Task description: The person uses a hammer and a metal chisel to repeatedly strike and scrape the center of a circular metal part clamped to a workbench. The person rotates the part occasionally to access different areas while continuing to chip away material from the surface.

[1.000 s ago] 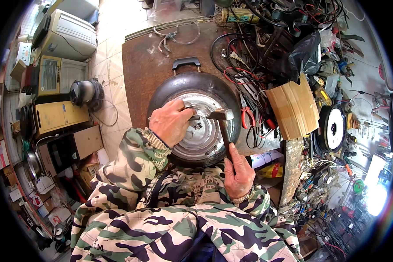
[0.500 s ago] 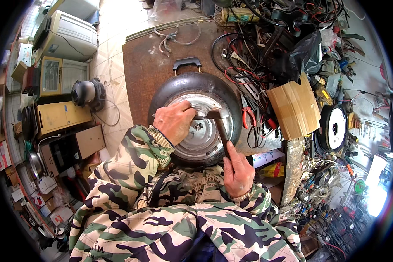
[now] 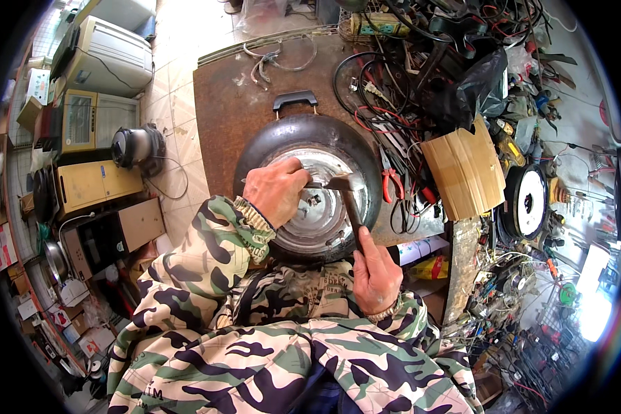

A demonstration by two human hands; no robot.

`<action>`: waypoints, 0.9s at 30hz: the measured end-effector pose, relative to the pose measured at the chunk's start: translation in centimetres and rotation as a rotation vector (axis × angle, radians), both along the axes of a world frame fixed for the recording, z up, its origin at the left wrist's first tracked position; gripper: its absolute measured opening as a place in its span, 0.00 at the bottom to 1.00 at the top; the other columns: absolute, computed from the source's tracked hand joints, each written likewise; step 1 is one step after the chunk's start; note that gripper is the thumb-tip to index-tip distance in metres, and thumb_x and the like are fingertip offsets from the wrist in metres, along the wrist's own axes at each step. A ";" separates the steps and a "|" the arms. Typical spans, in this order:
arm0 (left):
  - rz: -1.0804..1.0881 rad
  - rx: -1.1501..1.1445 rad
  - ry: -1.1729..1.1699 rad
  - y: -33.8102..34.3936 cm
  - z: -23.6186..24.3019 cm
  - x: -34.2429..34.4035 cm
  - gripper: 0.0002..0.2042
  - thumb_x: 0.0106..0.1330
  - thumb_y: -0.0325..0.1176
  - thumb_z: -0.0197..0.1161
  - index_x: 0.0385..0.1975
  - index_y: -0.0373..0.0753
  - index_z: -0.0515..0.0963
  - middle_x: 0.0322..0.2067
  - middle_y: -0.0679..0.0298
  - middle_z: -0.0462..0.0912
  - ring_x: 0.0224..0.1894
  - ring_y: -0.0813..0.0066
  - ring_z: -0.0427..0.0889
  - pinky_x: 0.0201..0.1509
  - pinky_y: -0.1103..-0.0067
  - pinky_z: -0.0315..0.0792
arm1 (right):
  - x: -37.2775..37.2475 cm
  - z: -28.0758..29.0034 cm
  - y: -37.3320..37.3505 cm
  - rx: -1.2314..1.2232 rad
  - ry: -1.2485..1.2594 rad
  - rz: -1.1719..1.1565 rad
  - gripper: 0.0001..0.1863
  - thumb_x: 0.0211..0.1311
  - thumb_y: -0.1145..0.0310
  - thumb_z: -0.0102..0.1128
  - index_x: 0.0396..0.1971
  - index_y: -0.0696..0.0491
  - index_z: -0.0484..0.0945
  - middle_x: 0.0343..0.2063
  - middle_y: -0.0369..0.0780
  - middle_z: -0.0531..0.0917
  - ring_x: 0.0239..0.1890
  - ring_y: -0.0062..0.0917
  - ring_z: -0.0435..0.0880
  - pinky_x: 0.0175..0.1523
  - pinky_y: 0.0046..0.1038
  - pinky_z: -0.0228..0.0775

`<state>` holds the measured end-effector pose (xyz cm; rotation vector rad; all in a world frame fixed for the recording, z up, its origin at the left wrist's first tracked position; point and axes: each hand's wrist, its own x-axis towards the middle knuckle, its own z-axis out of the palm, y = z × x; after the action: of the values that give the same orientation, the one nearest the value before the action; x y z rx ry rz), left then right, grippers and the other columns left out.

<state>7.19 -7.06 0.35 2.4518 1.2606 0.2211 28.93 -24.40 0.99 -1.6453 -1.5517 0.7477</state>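
On the brown worktable lies a round dark pan [image 3: 262,141] with a black loop handle [image 3: 294,99] at its far side. Its middle is a worn, silvery round metal plate [image 3: 317,224]. My right hand [image 3: 377,274] is closed round the shaft of a hammer [image 3: 352,212], whose head lies over the plate, slightly blurred. Over the plate's left part, my left hand [image 3: 276,190] is closed on a thin metal bar [image 3: 314,185]. The bar's end points right, toward the hammer head; its exact kind is hidden by my fingers, and I cannot tell whether they touch.
Red-handled pliers [image 3: 392,181] lie right of the pan, beside tangled cables [image 3: 372,90] and tools. A cardboard piece [image 3: 464,169] sits farther right. Wire scraps [image 3: 265,63] lie at the table's far side. Boxes and appliances [image 3: 100,124] line the left, across a tiled floor [image 3: 176,114].
The hammer head has shifted very slightly and tilted over the plate. My left hand stays in place on the metal bar, and the pan has not visibly moved.
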 end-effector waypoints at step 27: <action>-0.076 -0.081 -0.044 1.0 0.0 0.3 0.15 0.54 0.22 0.73 0.43 0.40 0.85 0.40 0.60 0.84 0.45 0.53 0.88 0.47 0.64 0.83 | 2.9 -5.5 -2.0 0.359 -0.325 0.264 0.41 0.51 0.80 0.71 0.70 0.47 0.79 0.39 0.45 0.81 0.28 0.36 0.84 0.29 0.35 0.77</action>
<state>7.46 -6.05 0.32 2.4070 1.1332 0.1987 31.82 -26.41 -4.51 -1.3552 -2.0272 0.3096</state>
